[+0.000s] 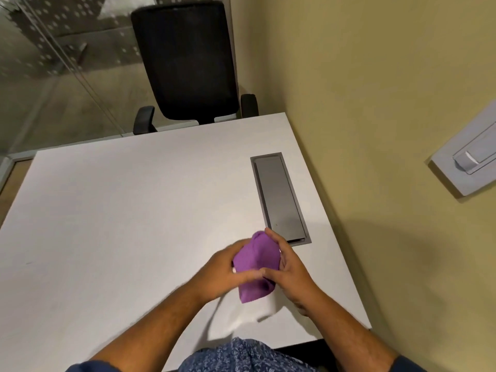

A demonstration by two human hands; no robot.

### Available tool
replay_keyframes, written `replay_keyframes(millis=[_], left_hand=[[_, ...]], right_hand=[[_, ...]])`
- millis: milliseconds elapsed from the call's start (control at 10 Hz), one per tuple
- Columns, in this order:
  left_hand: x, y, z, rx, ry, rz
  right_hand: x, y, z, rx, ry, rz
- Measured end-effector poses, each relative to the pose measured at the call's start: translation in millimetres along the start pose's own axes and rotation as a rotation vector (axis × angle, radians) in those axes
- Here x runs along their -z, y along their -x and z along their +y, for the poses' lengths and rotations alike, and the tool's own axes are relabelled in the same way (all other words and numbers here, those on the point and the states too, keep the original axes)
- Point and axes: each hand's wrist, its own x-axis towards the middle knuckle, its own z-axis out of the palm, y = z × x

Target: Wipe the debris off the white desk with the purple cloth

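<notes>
A bunched purple cloth (256, 264) is held between both hands just above the white desk (120, 210), near its front right part. My left hand (225, 272) grips the cloth's left side, with fingers wrapped across its front. My right hand (287, 267) closes on its right side, fingertips on the top fold. The cloth's lower end hangs toward the desk. I cannot make out any debris on the desk surface; a faint small mark (28, 263) shows far left.
A grey cable hatch (279, 197) is set into the desk just beyond the hands. A black office chair (188, 63) stands at the far edge. A yellow wall (389, 103) with a white switch plate (472, 157) borders the right side. Glass partition at left.
</notes>
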Motion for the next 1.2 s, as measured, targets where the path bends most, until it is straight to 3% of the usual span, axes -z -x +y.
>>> replay_keyframes(millis=[100,200,300,400,500,600,700,800,900,1000,1100,1200], left_hand=[[-7,2,-25,0.075,0.032,-0.024],[-10,-6,-37,0.163,0.216,0.036],[-18,-13,-55,0.324,0.545,-0.011],[-21,-19,-69,0.401,0.664,0.000],[-32,-34,-89,0.546,0.680,0.122],[-45,-44,-96,0.555,0.447,0.225],[-62,-41,-95,0.484,-0.025,0.407],[-62,-32,-92,0.404,-0.194,0.529],[-60,-23,-95,0.150,-0.485,0.550],[-58,-23,-98,0.044,-0.618,0.434],[-65,-21,-102,0.089,-0.780,0.188],[-65,-24,-107,0.120,-0.781,0.171]], right_hand=[[9,-11,0,-0.020,0.402,0.027],[15,-22,6,-0.058,0.675,0.050],[28,-36,26,-0.202,0.499,-0.039],[32,-46,38,-0.287,0.216,-0.091],[26,-63,63,-0.226,0.265,0.184],[17,-71,79,-0.188,0.497,0.296],[7,-70,98,-0.124,0.682,0.203],[4,-68,99,-0.055,0.815,0.238],[0,-64,96,0.163,1.122,0.293],[2,-64,98,0.271,1.260,0.176],[1,-64,99,0.105,1.322,-0.032],[0,-69,95,0.046,1.266,-0.032]])
